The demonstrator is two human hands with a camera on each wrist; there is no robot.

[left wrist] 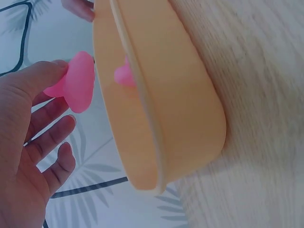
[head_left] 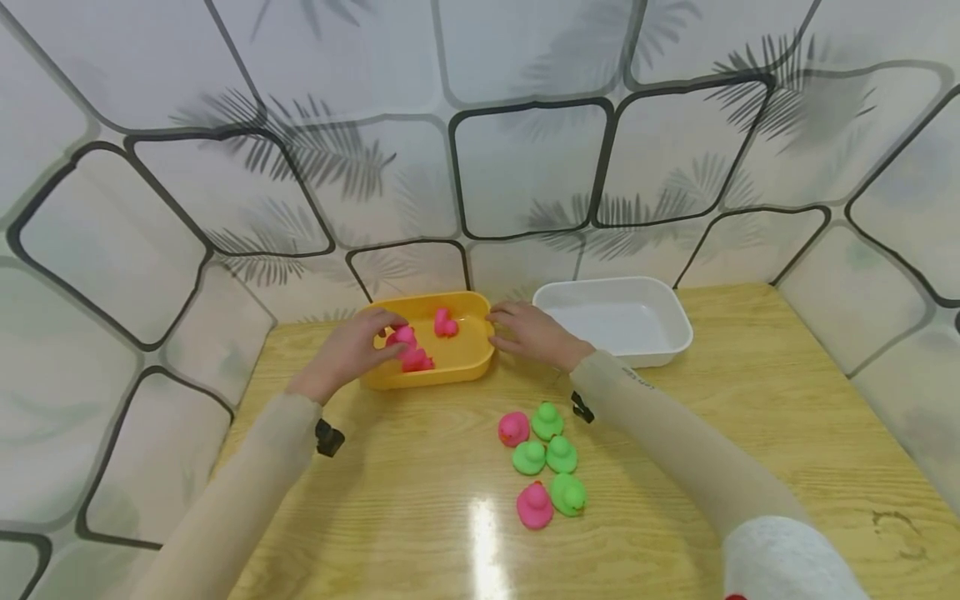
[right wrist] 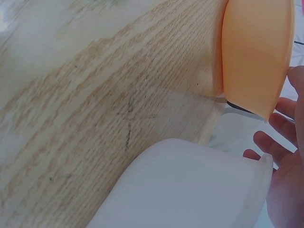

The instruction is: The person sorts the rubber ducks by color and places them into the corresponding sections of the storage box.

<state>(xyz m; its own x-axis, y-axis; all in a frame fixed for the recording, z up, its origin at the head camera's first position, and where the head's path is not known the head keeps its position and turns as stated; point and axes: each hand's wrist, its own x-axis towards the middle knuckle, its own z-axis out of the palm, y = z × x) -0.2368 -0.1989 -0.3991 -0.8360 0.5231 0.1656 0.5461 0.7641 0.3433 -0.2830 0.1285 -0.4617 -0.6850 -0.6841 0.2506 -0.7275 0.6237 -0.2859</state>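
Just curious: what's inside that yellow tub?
Pink toy ducks: one at the back, one near the front, another pinched in the left hand. The hand may hide more of the yellow tub.

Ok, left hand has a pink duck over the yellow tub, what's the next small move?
Probably lower and release it. The left hand pinches the pink rubber duck above the yellow plastic tub, where two pink ducks already sit; the right hand rests at the tub's rim.

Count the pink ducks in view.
5. One held by the left hand over the yellow tub, two inside the tub, two on the table among green ducks. More may hide behind the hand.
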